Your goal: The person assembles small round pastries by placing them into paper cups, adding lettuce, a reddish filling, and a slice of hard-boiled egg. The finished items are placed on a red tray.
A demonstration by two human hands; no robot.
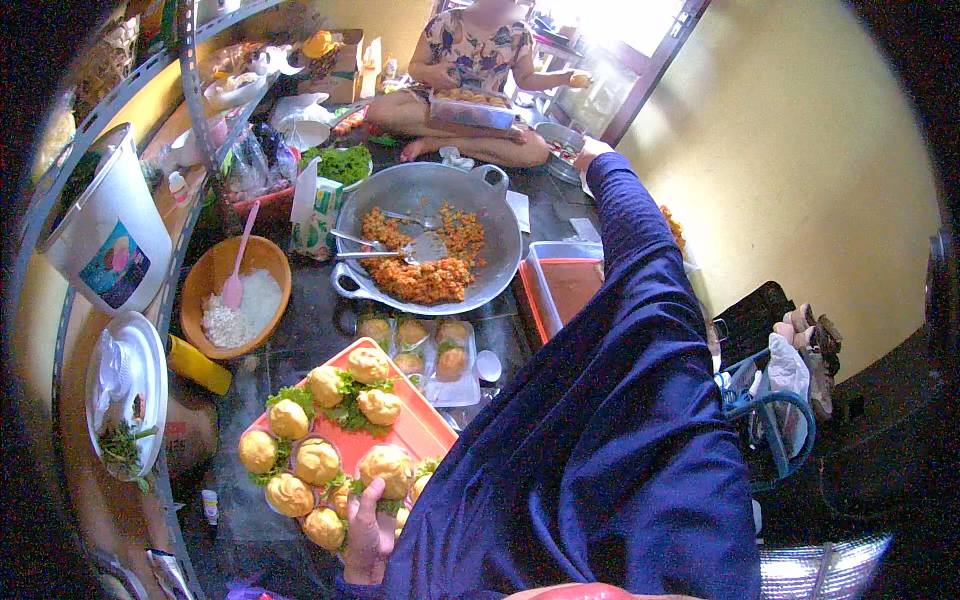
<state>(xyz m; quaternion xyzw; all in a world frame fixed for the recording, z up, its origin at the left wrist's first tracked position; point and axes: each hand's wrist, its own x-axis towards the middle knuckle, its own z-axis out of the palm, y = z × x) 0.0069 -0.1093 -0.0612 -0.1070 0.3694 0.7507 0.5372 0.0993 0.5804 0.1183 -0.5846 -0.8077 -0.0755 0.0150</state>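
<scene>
Orange plastic makes up the tray (425,425) at the lower centre of the frame, lying on the dark floor (310,320). Its long axis runs from the lower left up toward the upper right, with one short end nearest the person. It is loaded with round, golden-yellow fried balls (318,461), bumpy and crusted, sitting on green lettuce leaves (347,412); a bare patch of tray shows on its right side.

The left hand (368,535) sits at the bottom edge of the frame on the tray's near end, thumb raised against one of the balls, the other fingers curled loosely beside the food; whether they grip the tray rim cannot be told. The right arm in a dark blue sleeve (620,400) stretches diagonally to the upper right, and the right hand (590,150) is mostly hidden past the cuff, so its fingers cannot be read.

Just beyond the tray are clear plastic boxes (430,350) holding more balls. To the left lies a brown bowl (225,270) of white grains with a pink spoon (238,265). Farther up the centre, a big metal wok (500,225) holds an orange-and-green filling and metal spoons. Right of it is a red-rimmed box (565,290). At the top, another person (475,60) sits cross-legged on the floor.
</scene>
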